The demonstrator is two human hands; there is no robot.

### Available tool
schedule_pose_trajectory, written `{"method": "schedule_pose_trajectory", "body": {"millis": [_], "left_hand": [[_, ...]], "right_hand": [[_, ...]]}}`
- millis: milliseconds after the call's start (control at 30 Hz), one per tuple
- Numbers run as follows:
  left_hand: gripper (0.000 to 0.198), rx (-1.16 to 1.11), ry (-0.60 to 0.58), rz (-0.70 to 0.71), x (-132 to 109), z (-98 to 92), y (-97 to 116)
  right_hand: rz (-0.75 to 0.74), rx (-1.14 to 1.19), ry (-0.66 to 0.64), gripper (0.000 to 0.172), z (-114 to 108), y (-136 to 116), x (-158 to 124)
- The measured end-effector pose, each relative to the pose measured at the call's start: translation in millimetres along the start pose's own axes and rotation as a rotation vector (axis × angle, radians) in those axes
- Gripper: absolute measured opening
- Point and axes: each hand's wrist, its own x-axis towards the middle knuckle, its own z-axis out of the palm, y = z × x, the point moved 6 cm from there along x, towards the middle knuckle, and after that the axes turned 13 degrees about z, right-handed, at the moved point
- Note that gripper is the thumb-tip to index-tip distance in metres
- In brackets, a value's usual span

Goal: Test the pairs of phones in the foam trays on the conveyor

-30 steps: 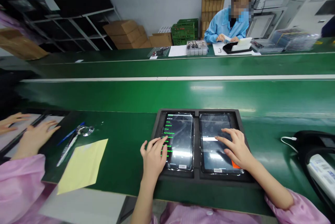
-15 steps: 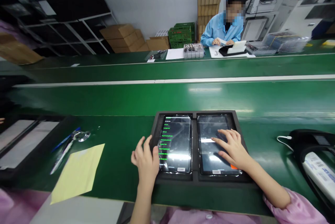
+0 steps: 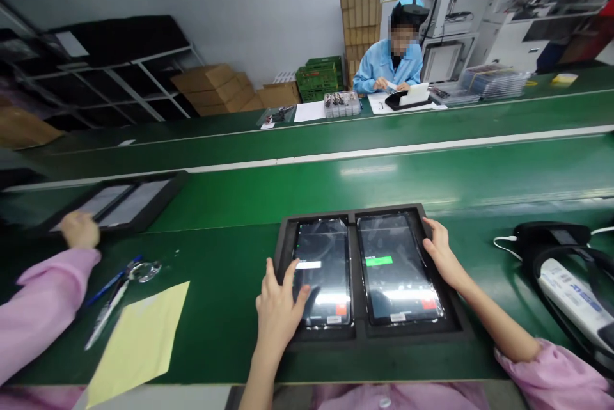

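Observation:
Two tablets lie side by side in a black foam tray [image 3: 354,327] on the green bench. The left tablet [image 3: 326,295] shows a white bar and a red patch on a dark screen. Over its left edge is my left hand [image 3: 279,304], fingers apart, with the index fingertip at the white bar. On the right tablet [image 3: 393,288] a green bar and a red patch are lit. My right hand [image 3: 444,253] rests with spread fingers at the tray's right rim, off the screen. Neither hand grasps anything.
A yellow paper [image 3: 139,339], pens [image 3: 110,301] and a clear round object [image 3: 146,271] lie to the left. A co-worker's hand [image 3: 80,229] touches another foam tray [image 3: 148,205]. At right sits a black device with a white label [image 3: 570,288]. Another person [image 3: 391,68] works opposite.
My right hand has moved off the right tablet to the tray's rim; that bar turned green. My left hand has moved onto the left tablet, whose list gave way to a bar. The co-worker's tray moved forward.

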Motion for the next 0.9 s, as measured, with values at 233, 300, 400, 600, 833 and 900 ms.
{"method": "schedule_pose_trajectory", "body": {"millis": [233, 300, 400, 600, 833, 900], "left_hand": [[0.057, -0.268, 0.068, -0.016, -28.3, -8.9, -13.0], [0.049, -0.28, 0.065, 0.073, -5.5, -19.6, -10.0], [0.028, -0.303, -0.119, 0.327, 45.0, -26.5, 14.1], [0.057, -0.234, -0.313, 0.6, 86.3, -28.6, 39.2], [0.024, -0.331, -0.356, 0.583, 103.8, -33.9, 39.7], [0.031, -0.291, -0.348, 0.59, 116.7, -29.4, 53.3]], "right_hand": [[-0.054, -0.079, -0.008, 0.054, -25.2, -7.8, -32.5], [-0.111, -0.161, -0.037, 0.052, -24.8, -20.3, -19.7], [-0.22, -0.267, -0.087, 0.05, -11.8, -45.3, 5.1], [-0.301, -0.327, 0.017, 0.047, 4.6, -64.8, 18.4], [-0.228, -0.296, 0.047, 0.042, 1.5, -52.3, 17.3], [-0.23, -0.35, 0.015, 0.041, 5.9, -52.2, 17.8]]}}
